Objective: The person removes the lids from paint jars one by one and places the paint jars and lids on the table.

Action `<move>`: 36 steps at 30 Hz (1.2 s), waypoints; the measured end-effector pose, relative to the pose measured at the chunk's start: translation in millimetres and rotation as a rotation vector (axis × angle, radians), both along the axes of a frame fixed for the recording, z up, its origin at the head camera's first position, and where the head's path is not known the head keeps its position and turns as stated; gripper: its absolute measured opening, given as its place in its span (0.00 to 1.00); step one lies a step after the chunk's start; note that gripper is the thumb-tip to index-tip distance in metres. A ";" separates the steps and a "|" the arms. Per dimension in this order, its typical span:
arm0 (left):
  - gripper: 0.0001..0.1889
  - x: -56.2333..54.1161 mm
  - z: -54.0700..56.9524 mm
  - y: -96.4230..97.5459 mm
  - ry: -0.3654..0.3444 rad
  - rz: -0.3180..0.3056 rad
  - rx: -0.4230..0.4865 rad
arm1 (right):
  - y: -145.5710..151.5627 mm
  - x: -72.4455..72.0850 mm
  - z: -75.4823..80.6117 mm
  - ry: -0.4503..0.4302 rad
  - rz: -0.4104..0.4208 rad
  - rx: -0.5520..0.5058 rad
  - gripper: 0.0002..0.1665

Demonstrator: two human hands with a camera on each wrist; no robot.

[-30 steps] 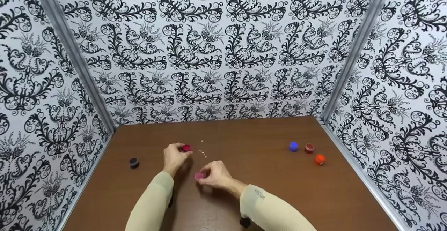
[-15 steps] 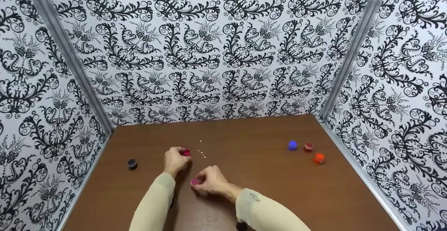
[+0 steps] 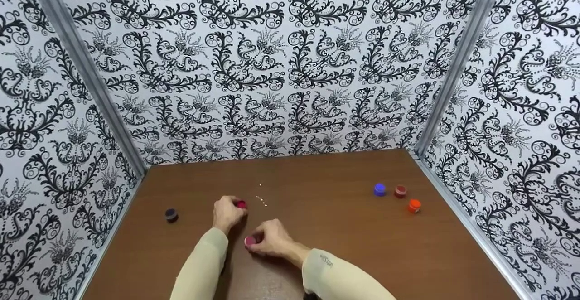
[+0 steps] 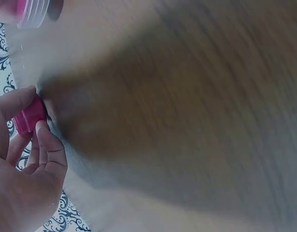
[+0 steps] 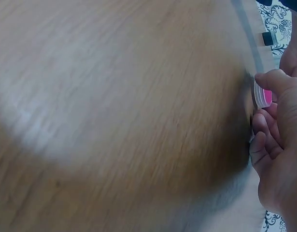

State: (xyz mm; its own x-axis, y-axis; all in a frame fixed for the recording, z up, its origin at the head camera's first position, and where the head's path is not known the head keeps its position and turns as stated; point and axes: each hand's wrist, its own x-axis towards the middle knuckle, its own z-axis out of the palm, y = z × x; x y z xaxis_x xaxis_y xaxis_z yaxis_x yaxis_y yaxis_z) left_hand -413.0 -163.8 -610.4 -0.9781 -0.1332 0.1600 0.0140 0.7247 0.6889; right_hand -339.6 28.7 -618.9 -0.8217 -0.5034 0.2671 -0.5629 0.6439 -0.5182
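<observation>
My left hand (image 3: 228, 212) pinches a small magenta paint jar (image 3: 241, 205) between thumb and fingertips, low over the brown table. The left wrist view shows this magenta jar (image 4: 30, 116) tilted, with the fingertips around its side. Closer to me and a little to the right, my right hand (image 3: 272, 239) grips a small pink paint jar (image 3: 249, 242) with a clear ribbed edge. In the right wrist view, thumb and fingers hold this pink jar (image 5: 262, 95) close to the table, its clear edge toward the tabletop. The fingers cover part of each jar.
A black jar (image 3: 171, 215) stands at the left of the table (image 3: 326, 209). Blue (image 3: 379, 190), dark red (image 3: 400, 191) and orange (image 3: 414, 206) jars stand grouped at the right. Small bright specks (image 3: 261, 199) show beyond the hands. Patterned walls (image 3: 281, 64) enclose the back and sides.
Both hands have moved toward me with their jars, and the right hand has also shifted left. The black, blue, dark red and orange jars have stayed in place.
</observation>
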 end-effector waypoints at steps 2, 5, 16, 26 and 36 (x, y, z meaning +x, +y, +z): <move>0.18 0.6 -1.4 -0.1 -0.004 0.003 0.008 | -0.4 0.7 -1.4 -0.009 -0.013 0.002 0.08; 0.18 1.1 -3.4 0.1 -0.008 -0.001 0.009 | -0.5 1.6 -3.9 -0.013 -0.034 0.010 0.09; 0.20 1.2 -7.1 0.8 -0.045 0.014 0.024 | -1.0 2.0 -6.5 0.024 -0.048 0.026 0.12; 0.21 5.3 -13.1 0.1 0.020 0.004 0.021 | 3.1 4.2 -5.7 0.026 0.006 0.009 0.15; 0.27 5.3 -2.6 -8.2 -0.030 -0.011 -0.026 | 6.6 -0.2 13.2 -0.109 -0.005 -0.026 0.15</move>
State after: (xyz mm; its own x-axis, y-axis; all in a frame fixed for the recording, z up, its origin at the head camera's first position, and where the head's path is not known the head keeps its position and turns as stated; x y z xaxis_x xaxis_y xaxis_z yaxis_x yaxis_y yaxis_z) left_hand -407.7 -172.0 -613.0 -0.9839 -0.1187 0.1339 0.0017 0.7421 0.6702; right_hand -339.8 35.4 -605.7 -0.8492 -0.4930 0.1894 -0.4991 0.6322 -0.5927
